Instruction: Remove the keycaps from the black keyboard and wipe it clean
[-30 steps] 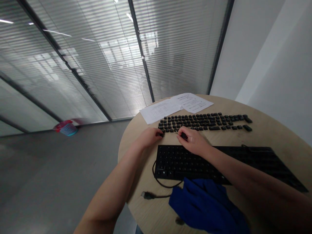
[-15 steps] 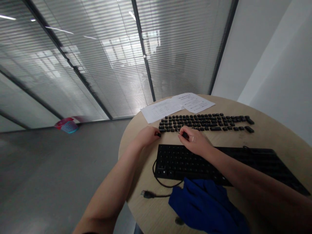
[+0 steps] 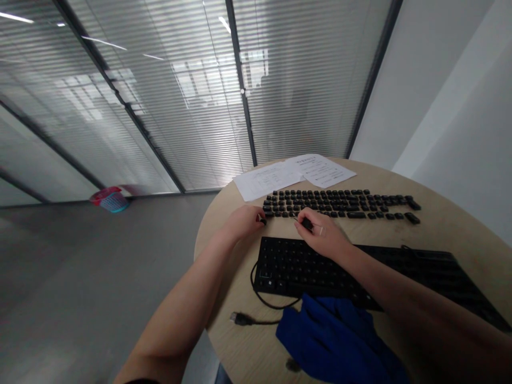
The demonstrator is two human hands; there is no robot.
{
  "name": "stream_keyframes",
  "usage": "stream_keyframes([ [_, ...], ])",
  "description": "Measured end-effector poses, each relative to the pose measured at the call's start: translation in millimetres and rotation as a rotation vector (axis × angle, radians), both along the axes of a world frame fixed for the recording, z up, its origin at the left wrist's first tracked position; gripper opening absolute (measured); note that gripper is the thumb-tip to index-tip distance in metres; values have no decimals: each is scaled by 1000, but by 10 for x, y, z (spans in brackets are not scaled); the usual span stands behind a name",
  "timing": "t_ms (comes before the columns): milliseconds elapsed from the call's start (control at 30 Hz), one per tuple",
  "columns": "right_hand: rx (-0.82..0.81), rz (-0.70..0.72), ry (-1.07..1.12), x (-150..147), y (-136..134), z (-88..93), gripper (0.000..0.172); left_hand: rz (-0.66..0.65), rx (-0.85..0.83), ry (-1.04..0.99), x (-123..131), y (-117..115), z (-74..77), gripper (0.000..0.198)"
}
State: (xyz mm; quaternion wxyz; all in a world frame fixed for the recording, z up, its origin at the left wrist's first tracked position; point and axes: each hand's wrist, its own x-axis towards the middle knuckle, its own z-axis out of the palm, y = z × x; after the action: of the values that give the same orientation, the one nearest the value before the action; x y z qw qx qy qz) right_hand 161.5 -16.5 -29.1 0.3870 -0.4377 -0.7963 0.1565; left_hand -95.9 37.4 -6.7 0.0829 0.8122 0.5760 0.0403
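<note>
Barely anything moved since half a second ago: view drifted slightly, both hands keep their spots. Small black plastic keycap (image 3: 263, 221) looks pinched in the fingertips of the left hand (image 3: 245, 223), beside the near-left corner of the loose black keycap rows (image 3: 340, 201). Right hand (image 3: 322, 233) grips a small dark thin-tipped object (image 3: 306, 224), type unclear, just short of those rows. Long flat black keyboard (image 3: 300, 266) lies wristward, crumpled blue cloth (image 3: 332, 336) farther back. Probably straightening keycaps; next move calls for light, square alignment.

Open tabletop (image 3: 380, 233) divides keycaps (image 3: 312, 201) from keyboard (image 3: 294, 262); the right hand (image 3: 325, 234) bars it.
</note>
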Motion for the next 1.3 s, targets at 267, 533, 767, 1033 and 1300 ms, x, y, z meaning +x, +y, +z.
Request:
stream_keyframes([
  [267, -6, 5, -7, -2, 9, -12, 8, 17, 21, -31, 3, 35, -37, 22],
  [533, -17, -6, 30, 5, 12, -41, 6, 18, 105, -113, 53, -123, 243, 25],
  [767, -383, 49, 452, 54, 6, 223, 23, -300, -215, -175, 140, -174, 233, 12],
  [1033, -722, 510, 316, -146, -433, 454, 32, -357, -340, -182, 123, -161, 170, 30],
  [1300, -633, 400, 201, -333, -621, 112, 32, -396, -437, -218, 121, -87, 62, 25],
])
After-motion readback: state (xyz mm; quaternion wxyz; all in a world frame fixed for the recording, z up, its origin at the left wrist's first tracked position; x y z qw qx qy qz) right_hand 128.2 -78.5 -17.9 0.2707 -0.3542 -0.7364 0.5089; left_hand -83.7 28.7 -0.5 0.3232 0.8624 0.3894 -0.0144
